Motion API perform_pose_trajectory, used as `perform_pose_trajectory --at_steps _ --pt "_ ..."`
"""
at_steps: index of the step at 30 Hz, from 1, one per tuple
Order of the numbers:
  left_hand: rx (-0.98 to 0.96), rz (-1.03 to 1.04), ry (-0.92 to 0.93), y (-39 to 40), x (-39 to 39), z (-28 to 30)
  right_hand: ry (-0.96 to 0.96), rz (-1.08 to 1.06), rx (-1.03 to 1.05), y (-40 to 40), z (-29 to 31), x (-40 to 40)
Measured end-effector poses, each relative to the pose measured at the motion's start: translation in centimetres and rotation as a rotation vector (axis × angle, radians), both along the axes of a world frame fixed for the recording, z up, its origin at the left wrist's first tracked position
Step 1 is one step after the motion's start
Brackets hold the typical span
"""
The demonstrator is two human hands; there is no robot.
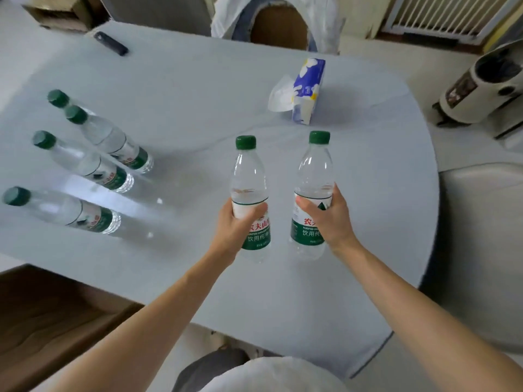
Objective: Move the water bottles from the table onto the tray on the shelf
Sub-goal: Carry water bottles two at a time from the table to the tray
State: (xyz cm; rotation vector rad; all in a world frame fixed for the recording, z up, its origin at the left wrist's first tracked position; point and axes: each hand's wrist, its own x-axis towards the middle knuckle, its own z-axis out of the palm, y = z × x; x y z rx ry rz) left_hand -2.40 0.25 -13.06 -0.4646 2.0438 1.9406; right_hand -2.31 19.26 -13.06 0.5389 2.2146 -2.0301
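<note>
Two clear water bottles with green caps and green labels stand upright near the middle of the pale blue table (198, 89). My left hand (236, 226) grips the left bottle (249, 176) around its label. My right hand (328, 216) grips the right bottle (314, 171) the same way. Several more bottles of the same kind stand at the table's left side, among them one at the near left (65, 212), one further back (85, 162) and one behind it (113, 137). No tray or shelf is in view.
A blue and white tissue pack (307, 89) lies at the back right of the table, a dark remote (111, 43) at the back left. A chair (278, 24) stands beyond the table, a white appliance (481, 86) to the right, a cardboard box (51, 321) at my lower left.
</note>
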Motion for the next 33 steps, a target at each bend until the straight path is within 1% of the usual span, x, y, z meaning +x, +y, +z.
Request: perform_pose_trajectory --at_steps 3,6,8,10,15,18,26,29,33 --pt "0.037 0.105 -0.011 -3.8 2.0 1.9 0.000 0.178 -0.061 -4.0 2.1 0.0" --pt "0.044 0.192 0.020 -8.2 4.5 3.8 0.019 0.365 -0.087 -8.8 4.0 0.4" --pt "0.050 0.295 0.035 -11.4 6.9 4.9 0.036 0.484 -0.091 -12.6 5.0 1.1" --pt "0.067 0.408 0.057 -14.8 9.9 5.7 0.047 0.597 -0.092 -16.8 5.9 2.1" --pt "0.092 0.621 0.186 -24.4 19.0 7.5 0.072 0.818 -0.072 -28.6 7.3 7.4" --pt "0.093 0.731 0.223 -31.0 25.3 7.9 0.107 0.917 -0.065 -36.2 8.0 12.3" --pt "0.074 0.835 0.280 -47.4 40.3 9.1 0.078 1.129 -0.097 -55.2 9.0 26.4" --pt "0.110 0.894 0.290 -52.9 44.1 9.0 0.051 1.179 -0.087 -61.1 9.1 29.3" --pt "0.163 0.984 0.291 -60.3 47.5 7.7 0.039 1.232 -0.077 -69.8 8.7 30.8"
